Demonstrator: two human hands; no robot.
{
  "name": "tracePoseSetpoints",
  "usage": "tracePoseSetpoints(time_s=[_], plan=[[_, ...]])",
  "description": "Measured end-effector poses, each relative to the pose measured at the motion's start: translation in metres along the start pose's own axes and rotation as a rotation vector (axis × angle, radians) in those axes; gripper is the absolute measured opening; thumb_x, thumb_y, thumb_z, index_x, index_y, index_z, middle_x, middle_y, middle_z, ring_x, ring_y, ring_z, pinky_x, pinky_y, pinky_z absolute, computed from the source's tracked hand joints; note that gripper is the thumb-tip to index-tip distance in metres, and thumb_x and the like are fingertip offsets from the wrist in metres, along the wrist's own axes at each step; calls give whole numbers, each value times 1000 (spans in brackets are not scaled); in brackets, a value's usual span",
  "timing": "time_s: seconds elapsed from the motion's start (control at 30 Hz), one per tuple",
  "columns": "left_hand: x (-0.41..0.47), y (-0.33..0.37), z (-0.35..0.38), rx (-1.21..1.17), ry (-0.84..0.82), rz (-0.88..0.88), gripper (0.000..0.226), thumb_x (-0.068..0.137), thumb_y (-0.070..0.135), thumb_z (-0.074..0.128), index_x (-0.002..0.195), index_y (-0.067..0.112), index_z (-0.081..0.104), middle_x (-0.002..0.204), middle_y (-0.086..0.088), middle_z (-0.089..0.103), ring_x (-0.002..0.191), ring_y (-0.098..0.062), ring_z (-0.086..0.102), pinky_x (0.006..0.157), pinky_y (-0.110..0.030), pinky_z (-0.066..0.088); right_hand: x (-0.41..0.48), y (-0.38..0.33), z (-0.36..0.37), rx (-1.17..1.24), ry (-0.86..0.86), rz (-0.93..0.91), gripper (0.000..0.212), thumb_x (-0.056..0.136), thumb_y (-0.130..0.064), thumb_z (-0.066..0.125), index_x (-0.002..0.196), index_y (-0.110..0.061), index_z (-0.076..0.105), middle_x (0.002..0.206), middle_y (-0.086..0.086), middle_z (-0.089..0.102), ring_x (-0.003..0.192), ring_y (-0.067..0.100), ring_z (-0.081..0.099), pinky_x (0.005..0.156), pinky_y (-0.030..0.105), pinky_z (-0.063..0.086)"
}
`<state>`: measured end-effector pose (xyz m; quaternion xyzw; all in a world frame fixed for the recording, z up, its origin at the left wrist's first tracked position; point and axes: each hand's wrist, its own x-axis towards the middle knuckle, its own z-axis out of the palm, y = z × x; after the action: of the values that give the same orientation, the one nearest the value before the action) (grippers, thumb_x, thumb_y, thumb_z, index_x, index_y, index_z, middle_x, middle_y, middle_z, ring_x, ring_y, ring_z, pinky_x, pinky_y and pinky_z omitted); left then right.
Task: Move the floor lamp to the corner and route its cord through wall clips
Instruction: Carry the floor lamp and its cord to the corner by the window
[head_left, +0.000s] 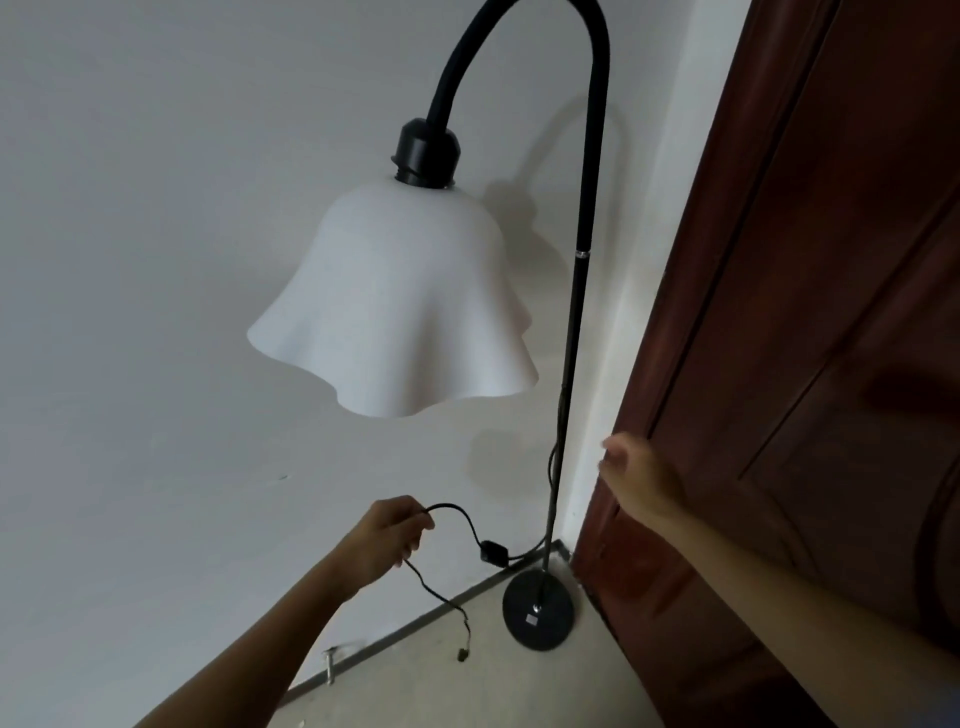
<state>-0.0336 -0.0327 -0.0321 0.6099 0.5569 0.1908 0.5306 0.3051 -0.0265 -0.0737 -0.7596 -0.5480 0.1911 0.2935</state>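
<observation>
The floor lamp (576, 312) stands in the corner between the white wall and a brown door, its round black base (537, 613) on the floor. Its white wavy shade (400, 306) hangs from a curved black neck. The black cord (457, 514) runs from the pole's foot through an inline switch (491, 551) to my left hand (392, 535), which grips it; the loose end (460, 636) dangles to the floor. My right hand (631, 475) hovers beside the pole, fingers apart, touching nothing I can see.
The brown wooden door (805, 312) fills the right side, close to the lamp pole. A small metal door stop (329, 667) sticks up from the floor by the grey skirting. No wall clips are visible on the white wall (156, 260).
</observation>
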Motion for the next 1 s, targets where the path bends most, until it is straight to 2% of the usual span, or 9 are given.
tracePoseSetpoints(time_s=[0.13, 0.33, 0.4, 0.47, 0.53, 0.63, 0.8, 0.9, 1.0], plan=[[-1, 11, -6, 26, -14, 24, 22, 95, 5, 46, 79, 6, 61, 64, -7, 52, 59, -17, 47, 53, -26, 38, -15, -37, 26, -17, -273, -176, 19, 84, -25, 68, 103, -24, 66, 107, -2, 68, 81, 11, 58, 74, 27, 47], [-11, 25, -19, 72, 4, 77, 21, 95, 6, 46, 84, 1, 63, 64, -6, 54, 59, -15, 50, 54, -25, 41, -30, -78, 69, -103, -600, -330, 59, 78, -47, 66, 132, -33, 46, 134, -2, 50, 122, 16, 47, 94, 35, 42], [-14, 27, -24, 58, 23, 81, 21, 94, 7, 47, 84, 0, 64, 64, -4, 55, 58, -13, 52, 55, -24, 44, -36, -90, 81, -110, -651, -389, 46, 82, -54, 57, 123, -33, 53, 128, -4, 54, 117, 17, 51, 94, 38, 43], [-17, 26, -28, 27, 40, 74, 20, 94, 7, 49, 81, 3, 64, 61, -2, 56, 57, -12, 53, 55, -25, 45, -40, -99, 88, -51, -676, -397, 30, 90, -53, 46, 99, -30, 62, 101, -7, 63, 97, 17, 61, 83, 38, 48], [-20, 22, -31, -3, 48, 47, 18, 92, 9, 52, 78, 7, 63, 59, -1, 56, 56, -12, 53, 55, -25, 45, -36, -99, 84, 100, -603, -329, 28, 94, -46, 43, 79, -28, 60, 79, -9, 67, 81, 14, 66, 78, 37, 52], [-24, 12, -30, 28, 21, -10, 15, 91, 16, 56, 82, 9, 65, 58, 3, 57, 58, -10, 54, 56, -23, 44, -9, -87, 61, 346, -328, -200, 31, 98, -32, 46, 71, -22, 57, 64, 1, 72, 63, 10, 69, 69, 36, 57], [-21, -11, -16, 79, 5, -70, 27, 92, 23, 56, 84, -1, 64, 65, -6, 59, 64, -13, 51, 63, -24, 40, 48, -60, 4, 780, 111, 226, 29, 102, -22, 38, 77, -12, 50, 39, -3, 63, 36, 9, 61, 33, 16, 38], [-22, -29, -13, 81, 2, -125, 29, 95, 28, 53, 80, 7, 67, 67, -7, 61, 66, -13, 54, 65, -25, 40, 70, -36, -35, 881, 327, 390, 29, 103, -20, 33, 77, -20, 47, 40, -2, 63, 35, 5, 61, 35, 15, 36], [-23, -45, -12, 79, 18, -139, 32, 96, 29, 51, 76, 10, 66, 67, -7, 57, 61, -13, 54, 65, -25, 41, 71, -14, -55, 810, 404, 365, 29, 103, -21, 34, 81, -15, 52, 46, 0, 62, 34, 3, 59, 43, 21, 40]])
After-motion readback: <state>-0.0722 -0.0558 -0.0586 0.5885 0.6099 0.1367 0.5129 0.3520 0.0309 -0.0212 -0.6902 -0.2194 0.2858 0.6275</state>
